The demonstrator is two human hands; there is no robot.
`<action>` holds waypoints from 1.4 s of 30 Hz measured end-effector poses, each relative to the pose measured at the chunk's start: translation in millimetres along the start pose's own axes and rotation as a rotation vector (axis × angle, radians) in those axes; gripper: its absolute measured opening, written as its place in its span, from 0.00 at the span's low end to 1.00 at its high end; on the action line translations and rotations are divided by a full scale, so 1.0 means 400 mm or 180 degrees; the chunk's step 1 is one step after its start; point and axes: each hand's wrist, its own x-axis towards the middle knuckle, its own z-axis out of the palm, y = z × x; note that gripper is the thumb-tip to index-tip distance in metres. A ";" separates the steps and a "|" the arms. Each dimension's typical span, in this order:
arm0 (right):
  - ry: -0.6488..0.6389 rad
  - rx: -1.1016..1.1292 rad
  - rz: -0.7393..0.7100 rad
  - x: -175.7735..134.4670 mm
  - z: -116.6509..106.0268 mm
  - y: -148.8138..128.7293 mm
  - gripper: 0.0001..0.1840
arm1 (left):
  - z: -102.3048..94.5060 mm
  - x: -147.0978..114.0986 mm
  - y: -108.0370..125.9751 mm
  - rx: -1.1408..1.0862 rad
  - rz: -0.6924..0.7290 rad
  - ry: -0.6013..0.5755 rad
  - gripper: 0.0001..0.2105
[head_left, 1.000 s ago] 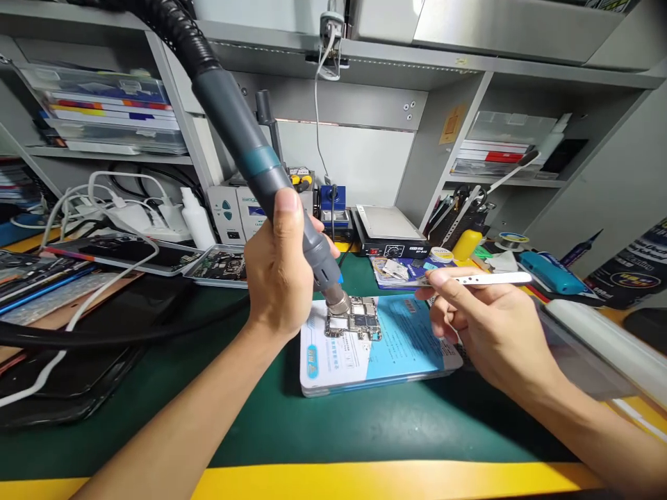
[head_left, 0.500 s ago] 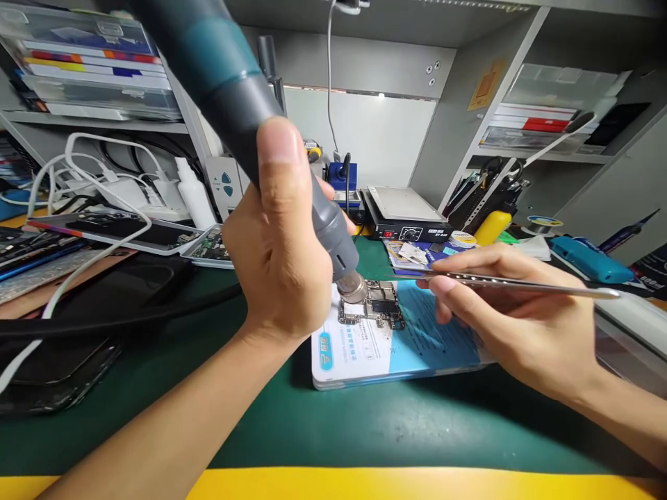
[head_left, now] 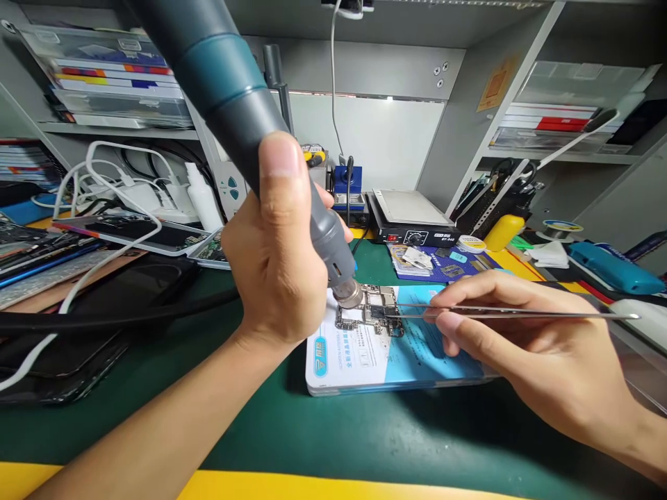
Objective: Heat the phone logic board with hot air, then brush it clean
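Two bare hands show in the head view, with a circuit board lying between them on a flat blue-and-white box. The left hand is wrapped around a grey hot-air handle, thumb along its upper side; below and to the right of that hand, the metal nozzle points down at the board's near-left part. The right hand pinches metal tweezers between thumb and fingers. Their long axis runs nearly straight leftward from that hand, the prongs slightly parted and their tips over the board's right part; whether they touch it, I cannot tell. From the right hand the board lies left, from the left hand just rightward; the left looks nearer, though depth is unclear.
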 end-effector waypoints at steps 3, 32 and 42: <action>-0.0124 0.0117 0.0146 -0.002 -0.001 -0.004 0.07 | -0.002 0.001 -0.005 -0.0058 0.0034 -0.0008 0.23; -0.0017 0.0378 0.0685 -0.004 0.008 -0.001 0.13 | -0.011 -0.005 -0.020 0.0158 0.0217 0.0027 0.24; -0.0083 -0.0212 0.0438 0.016 0.002 -0.020 0.43 | -0.007 -0.001 -0.021 0.0094 0.0114 -0.0155 0.28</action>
